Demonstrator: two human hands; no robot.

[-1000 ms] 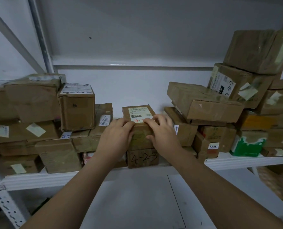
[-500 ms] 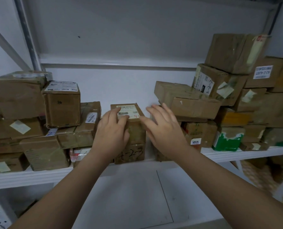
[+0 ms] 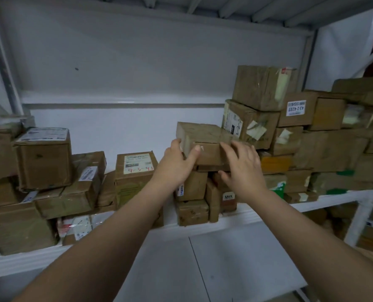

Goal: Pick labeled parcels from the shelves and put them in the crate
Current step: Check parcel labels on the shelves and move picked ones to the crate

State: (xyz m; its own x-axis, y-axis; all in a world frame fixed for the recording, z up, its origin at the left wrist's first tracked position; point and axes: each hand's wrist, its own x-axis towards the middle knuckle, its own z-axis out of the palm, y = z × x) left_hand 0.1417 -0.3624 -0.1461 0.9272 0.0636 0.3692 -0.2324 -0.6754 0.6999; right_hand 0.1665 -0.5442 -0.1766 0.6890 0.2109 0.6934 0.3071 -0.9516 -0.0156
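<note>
Flat parcel [image 3: 205, 138] at centre frame sits unlifted on its stack [image 3: 192, 211], left hand [image 3: 174, 164] gripping its corner, right hand [image 3: 244, 171] spread wide on its front; no crate in view.

**Both hands on one parcel**

At frame centre our left hand [image 3: 177, 164] grips the left corner of a flat parcel [image 3: 205, 136] topping a stack on the white shelf [image 3: 312, 205]. Our right hand [image 3: 244, 168] lays spread fingers against its front.
</note>
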